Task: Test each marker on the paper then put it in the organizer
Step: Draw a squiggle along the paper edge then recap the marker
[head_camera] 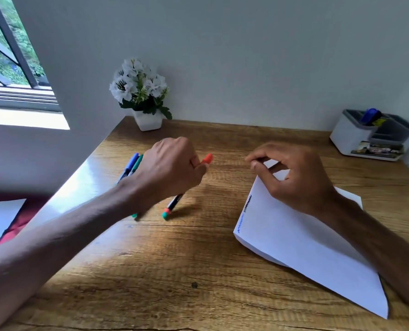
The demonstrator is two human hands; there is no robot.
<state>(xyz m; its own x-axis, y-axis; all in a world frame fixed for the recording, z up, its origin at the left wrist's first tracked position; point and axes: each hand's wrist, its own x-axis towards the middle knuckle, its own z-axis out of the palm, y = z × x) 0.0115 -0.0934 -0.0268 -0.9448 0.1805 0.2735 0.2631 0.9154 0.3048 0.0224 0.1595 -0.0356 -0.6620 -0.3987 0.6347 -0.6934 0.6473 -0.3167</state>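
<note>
- Marker, orange-capped: I see left hand clenched around it.
- Right hand loosely curled, empty, over paper.
- Loose markers under left wrist.
- Organizer holds blue marker.

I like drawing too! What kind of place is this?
Probably a study corner at home: a wooden desk by a window, with white paper and markers laid out, a desk organizer at the back right, and a small pot of white flowers.
</note>
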